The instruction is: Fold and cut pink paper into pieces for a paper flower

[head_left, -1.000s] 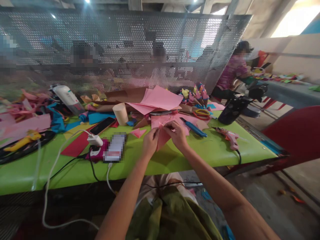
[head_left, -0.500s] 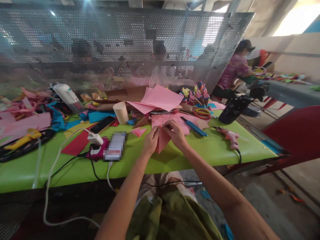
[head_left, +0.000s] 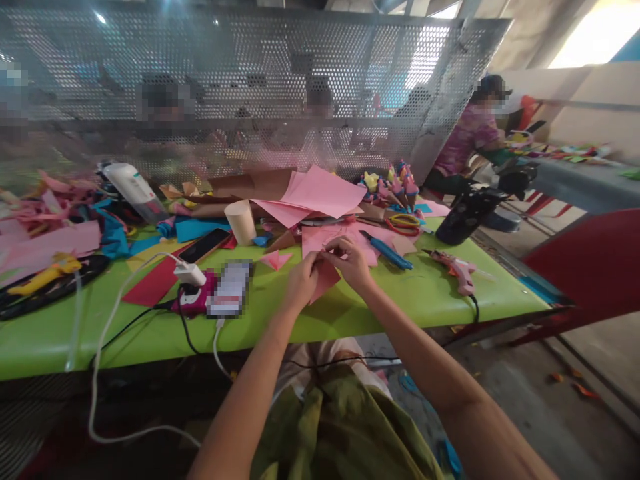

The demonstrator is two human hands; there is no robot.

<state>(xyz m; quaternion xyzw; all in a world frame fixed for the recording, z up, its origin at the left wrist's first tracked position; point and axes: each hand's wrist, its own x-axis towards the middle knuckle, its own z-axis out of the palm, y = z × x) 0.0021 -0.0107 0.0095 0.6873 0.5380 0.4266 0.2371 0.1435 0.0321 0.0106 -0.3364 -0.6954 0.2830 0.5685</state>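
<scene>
Between my hands is a piece of pink paper (head_left: pixel 324 283), its lower part hanging below my fingers. My left hand (head_left: pixel 303 279) grips its left side. My right hand (head_left: pixel 350 261) pinches the top, with thumb and forefinger close to the left fingertips. The upper edge of the paper is hidden by my fingers. A folded pink paper piece (head_left: pixel 276 259) lies to the left of my left hand. Just beyond the hands are flat pink sheets (head_left: pixel 315 239), and a blue utility knife (head_left: pixel 387 251) rests on them to the right.
A pink glue gun (head_left: pixel 457 268) lies at right, near a dark tumbler (head_left: pixel 456 219). Scissors (head_left: pixel 404 225) sit behind the knife. At left are a phone (head_left: pixel 231 289), a power adapter (head_left: pixel 192 275) with cables, and a cardboard tube (head_left: pixel 241 223). Perforated metal (head_left: pixel 280 87) stands behind the table.
The pink paper has turned in my hands, and its lower end now points less straight down and shows shorter. My hands stay in nearly the same place.
</scene>
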